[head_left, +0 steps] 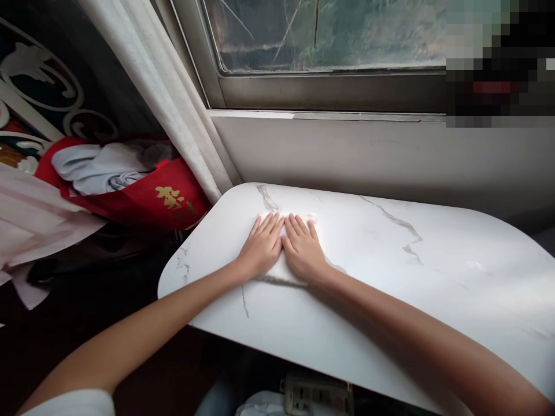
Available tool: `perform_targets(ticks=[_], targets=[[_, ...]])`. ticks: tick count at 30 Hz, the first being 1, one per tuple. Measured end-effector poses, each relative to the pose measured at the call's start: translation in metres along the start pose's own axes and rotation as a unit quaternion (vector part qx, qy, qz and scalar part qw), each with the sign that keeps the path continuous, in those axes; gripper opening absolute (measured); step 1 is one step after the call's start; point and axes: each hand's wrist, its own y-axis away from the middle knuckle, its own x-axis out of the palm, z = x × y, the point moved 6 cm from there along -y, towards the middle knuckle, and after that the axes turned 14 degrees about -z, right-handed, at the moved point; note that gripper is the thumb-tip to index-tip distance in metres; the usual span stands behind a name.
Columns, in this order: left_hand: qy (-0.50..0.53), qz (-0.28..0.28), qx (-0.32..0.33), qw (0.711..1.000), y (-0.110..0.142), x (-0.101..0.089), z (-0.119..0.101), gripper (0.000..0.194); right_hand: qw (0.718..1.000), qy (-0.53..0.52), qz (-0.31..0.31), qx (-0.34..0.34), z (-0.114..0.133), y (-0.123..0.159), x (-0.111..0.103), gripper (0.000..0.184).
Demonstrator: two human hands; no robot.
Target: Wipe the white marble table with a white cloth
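Note:
A white cloth (281,274) lies flat on a white marble-patterned table (373,254), left of the table's middle. My left hand (262,245) rests palm down on the cloth's left part, its fingers stretched out and pointing away from me. Beside it, my right hand (302,245) presses flat on the cloth's right part, fingers also extended. The two hands touch or nearly touch along their inner sides. Much of the cloth is hidden beneath them; its near edge and a strip at the far right show.
Behind the table stand a pale wall (347,150) and a window (329,40). A white curtain (160,86) hangs at the left. Past it sits a red bag (143,205) with light grey fabric (104,164) inside. Below the table's front edge is a power strip (318,397).

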Motion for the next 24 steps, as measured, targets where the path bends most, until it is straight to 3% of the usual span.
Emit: perform_targets(ticks=[6,12,19,24], targets=[[-0.009,-0.005,-0.007,1.000,-0.088,0.034,0.049,0.050,0.994,0.082,-0.076,-0.004,-0.031,-0.092,0.020,0.053],[-0.003,0.005,0.007,1.000,-0.127,0.049,0.074,0.049,0.988,0.104,-0.113,0.016,-0.040,-0.129,0.026,0.054],[-0.017,-0.001,0.002,1.000,-0.110,0.043,0.070,0.051,0.990,0.097,-0.107,0.000,-0.030,-0.113,0.026,0.054],[-0.006,0.004,0.017,1.000,-0.053,0.016,0.061,0.052,0.993,0.068,-0.097,-0.005,0.007,-0.063,0.025,0.055]])
